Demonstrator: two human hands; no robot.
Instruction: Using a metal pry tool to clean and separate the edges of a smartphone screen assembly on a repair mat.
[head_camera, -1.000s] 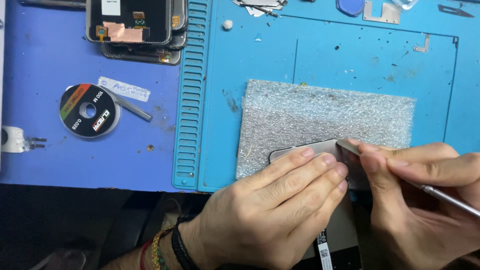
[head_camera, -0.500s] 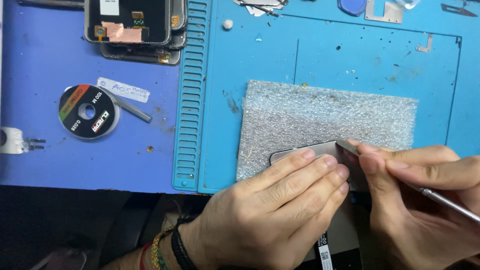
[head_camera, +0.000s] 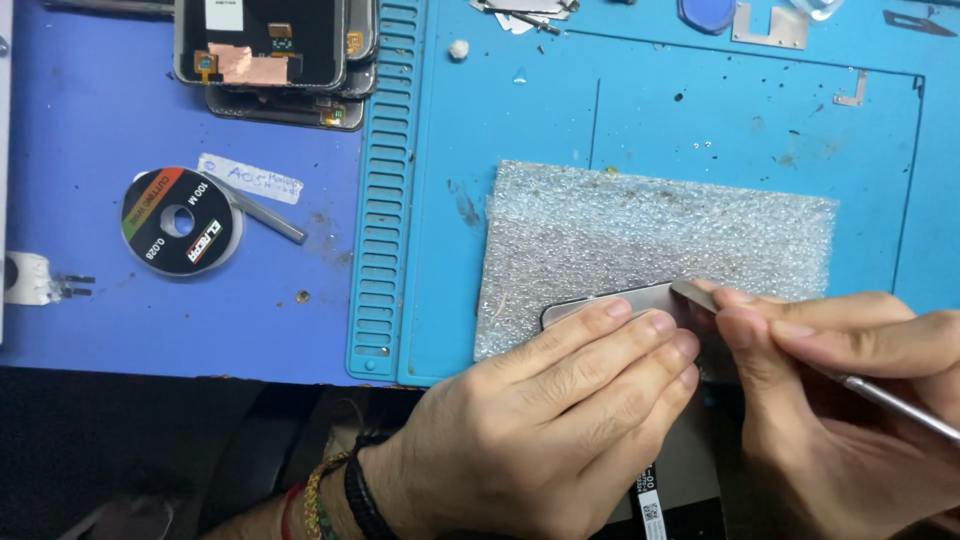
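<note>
My left hand pinned the grey flat panel flat-fingered on the foam pad, long axis running left-right, while my right hand, nearer its right end, pinched the metal pry tool there.

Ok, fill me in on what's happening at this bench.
A person's left hand presses a flat grey device down on a silvery bubble-wrap pad over the blue work mat. The right hand holds a thin metal tool at the device's edge. A wire spool lies to the left.
</note>
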